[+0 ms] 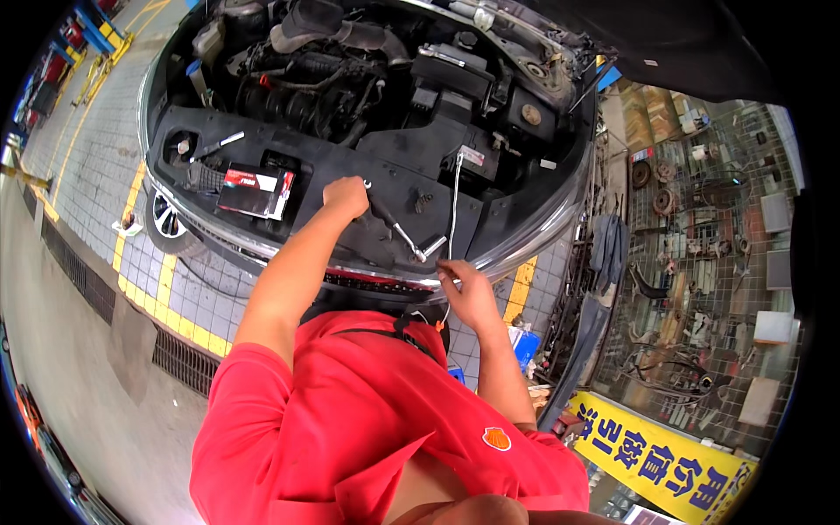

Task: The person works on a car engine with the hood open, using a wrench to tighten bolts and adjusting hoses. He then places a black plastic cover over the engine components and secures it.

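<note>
Head view, left hand (346, 197): upper left of centre, curled into a fist; its grip I cannot tell.
Right hand (471, 296): lower right of centre, apart from the left, fingers bent; grip also unclear.
Ratchet (406, 237): centre, between the hands, over the black cover (385, 159).
Box (254, 191): left of centre.

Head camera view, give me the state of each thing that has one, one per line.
Hood: raised
Engine bay: exposed
Black, red and white box: lying on the front cover
Socket wrench: lying on the cover
Left hand: curled; whether it grips anything is unclear
Right hand: fingers bent, at the car's front edge
</note>
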Action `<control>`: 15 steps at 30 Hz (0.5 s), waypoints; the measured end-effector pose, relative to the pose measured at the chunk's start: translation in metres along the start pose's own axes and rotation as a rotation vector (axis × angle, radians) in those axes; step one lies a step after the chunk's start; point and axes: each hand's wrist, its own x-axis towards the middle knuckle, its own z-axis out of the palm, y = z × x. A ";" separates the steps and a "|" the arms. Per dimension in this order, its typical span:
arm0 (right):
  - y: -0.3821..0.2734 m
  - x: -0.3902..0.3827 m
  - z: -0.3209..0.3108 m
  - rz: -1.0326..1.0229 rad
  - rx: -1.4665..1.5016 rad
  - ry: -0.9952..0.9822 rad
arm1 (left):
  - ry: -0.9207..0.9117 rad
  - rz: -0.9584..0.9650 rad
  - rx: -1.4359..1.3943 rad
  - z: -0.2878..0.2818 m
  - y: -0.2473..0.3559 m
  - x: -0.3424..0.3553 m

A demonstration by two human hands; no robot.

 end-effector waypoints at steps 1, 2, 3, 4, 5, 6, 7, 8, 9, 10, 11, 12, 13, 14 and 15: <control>0.002 0.001 0.004 0.007 0.000 0.021 | -0.008 -0.004 0.015 -0.003 0.001 0.007; 0.005 0.002 0.007 0.014 0.001 0.042 | -0.015 -0.009 0.030 -0.007 0.000 0.015; 0.008 -0.008 0.000 0.040 -0.010 0.036 | -0.025 -0.022 0.022 -0.001 0.003 0.011; 0.011 -0.017 -0.007 0.064 -0.020 0.030 | -0.033 -0.035 0.016 0.005 0.004 0.008; 0.015 -0.026 -0.013 0.087 -0.029 0.024 | -0.040 -0.049 0.010 0.010 0.005 0.004; 0.020 -0.028 -0.014 0.103 -0.041 0.033 | -0.025 -0.041 0.019 0.010 0.007 0.006; 0.021 -0.030 -0.016 0.122 -0.041 0.026 | -0.009 -0.034 0.028 0.010 0.007 0.007; 0.020 -0.030 -0.017 0.140 -0.041 0.019 | 0.006 -0.027 0.036 0.009 0.007 0.010; 0.019 -0.029 -0.017 0.159 -0.044 0.005 | 0.017 -0.003 0.047 0.012 0.005 0.013; 0.018 -0.027 -0.017 0.152 -0.038 0.009 | 0.027 0.020 0.057 0.015 0.002 0.017; 0.017 -0.025 -0.016 0.144 -0.032 0.013 | 0.038 0.042 0.068 0.017 -0.001 0.021; 0.015 -0.024 -0.015 0.140 -0.029 0.016 | 0.023 0.077 0.076 0.016 0.000 0.021; 0.017 -0.022 -0.013 0.103 -0.042 0.026 | 0.008 0.111 0.085 0.015 0.001 0.021; 0.019 -0.018 -0.009 0.065 -0.053 0.035 | -0.006 0.144 0.095 0.014 0.000 0.021; 0.019 -0.013 -0.007 0.025 -0.068 0.044 | 0.031 0.147 0.062 0.015 -0.002 0.020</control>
